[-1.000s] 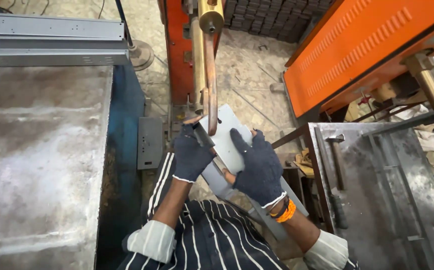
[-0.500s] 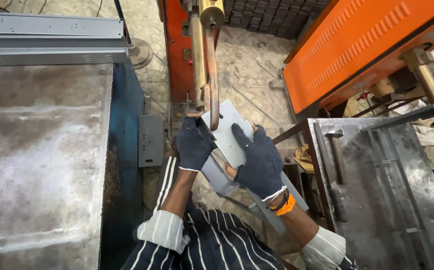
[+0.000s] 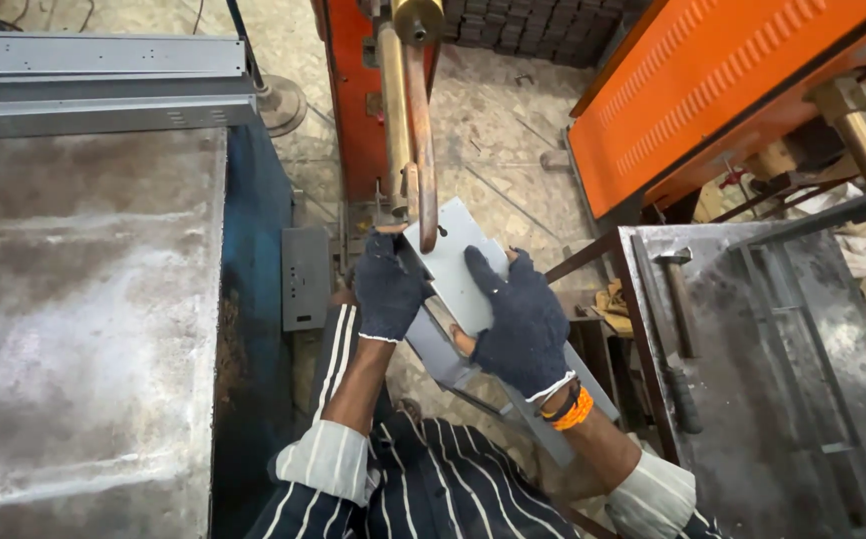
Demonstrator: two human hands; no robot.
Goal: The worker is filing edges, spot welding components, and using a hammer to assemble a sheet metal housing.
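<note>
Both my hands are on the flat grey sheet-metal bracket [image 3: 458, 269], long and narrow with a wider plate at the far end. Its long axis runs diagonal: wide end up and left under the curved copper electrode arm [image 3: 421, 150], narrow end down and right past my wrist. Left hand [image 3: 388, 289], in a dark knit glove, is curled closed around the bracket's left edge right beside the electrode tip. Right hand [image 3: 523, 324], same glove, lies mostly flat on the plate face, fingers spread, thumb hooked under the edge, so a loose clamp rather than a fist. The bracket is off any tabletop, held in the air in front of the orange-red welder column [image 3: 353, 90]. Versus a second ago: the bracket's wide end sits slightly further under the electrode, both hands have crept up with it, same diagonal heading. Worn steel tabletop [image 3: 73, 329] to my left, a hammer [image 3: 680, 319] on the steel tabletop [image 3: 812, 419] right.
</note>
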